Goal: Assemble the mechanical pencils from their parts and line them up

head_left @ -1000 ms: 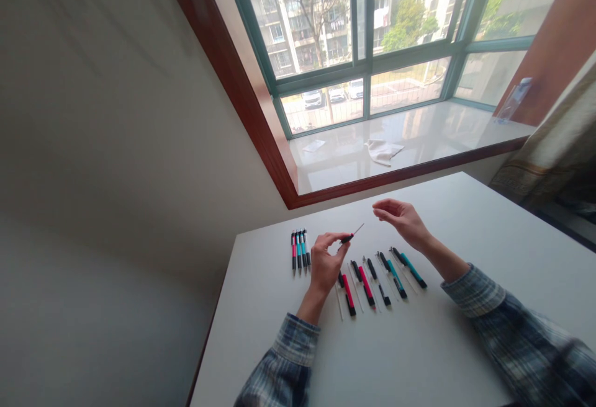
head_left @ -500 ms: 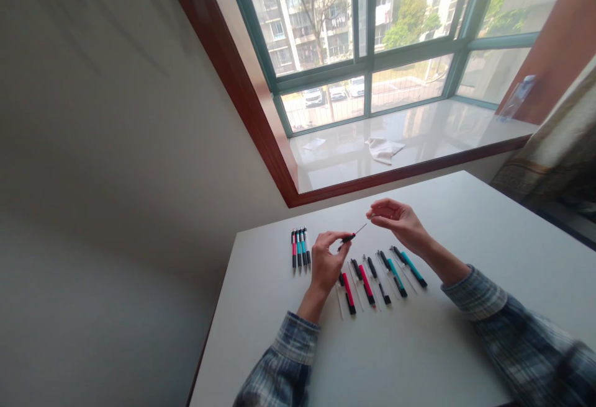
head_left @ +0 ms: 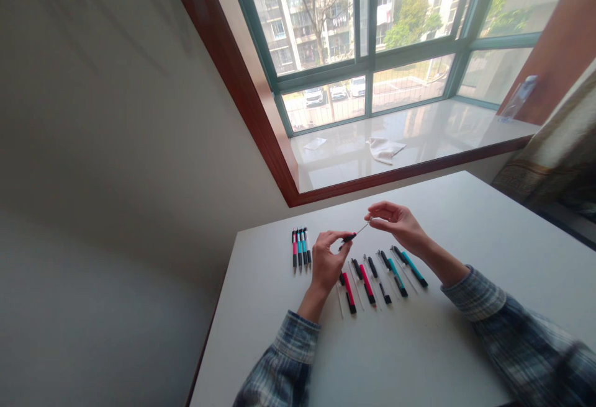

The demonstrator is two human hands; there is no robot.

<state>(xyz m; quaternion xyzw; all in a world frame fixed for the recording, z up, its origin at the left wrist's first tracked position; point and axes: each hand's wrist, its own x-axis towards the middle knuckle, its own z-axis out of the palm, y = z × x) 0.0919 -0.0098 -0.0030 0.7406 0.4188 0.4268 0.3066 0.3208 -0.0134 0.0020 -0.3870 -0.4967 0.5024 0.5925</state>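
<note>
Holding: left hand, fingers pinched shut on black pen piece with thin metal rod; right hand, fingers since moved in to the rod's tip, hold unclear.

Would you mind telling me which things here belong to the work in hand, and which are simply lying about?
Work in hand:
- left hand, gripping a black pen section
- thin refill, reaching the right hand
- red and teal pen parts in a row
- bunched pens

Lying about:
- white cloth on the window sill
- paper slip
</note>
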